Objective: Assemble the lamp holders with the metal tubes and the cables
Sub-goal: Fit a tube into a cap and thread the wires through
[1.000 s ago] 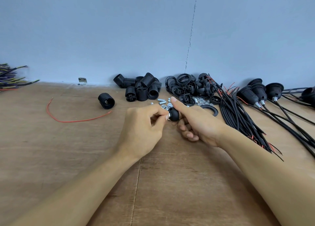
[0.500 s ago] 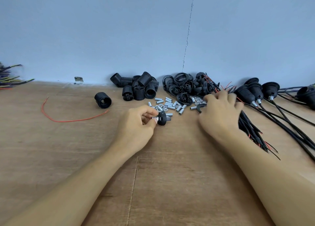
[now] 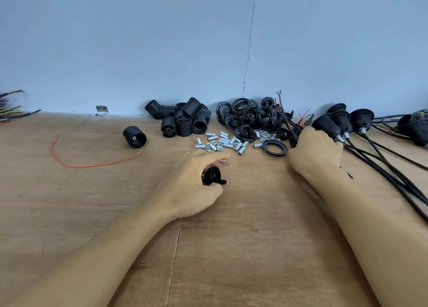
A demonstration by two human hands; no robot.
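Curling round a black lamp holder cap [image 3: 212, 175] and half hiding it at mid-counter [image 3: 231, 248], just before the metal tubes [image 3: 225, 141], the left hand [image 3: 192, 186] grips, while the right hand [image 3: 315, 151], now off the flat ring [image 3: 274, 148], buries its fingertips among the cables [image 3: 292, 132], its grip impossible to tell.

The hands have parted. A second ago both met at the black lamp holder cap [image 3: 212, 175], close to the loose metal tubes [image 3: 225, 141]. The left hand [image 3: 192, 185] alone now grips the cap and has drawn back toward the person. The right hand [image 3: 316, 151] has swung right to the black cables [image 3: 292, 132], fingers curled down into the bundle.
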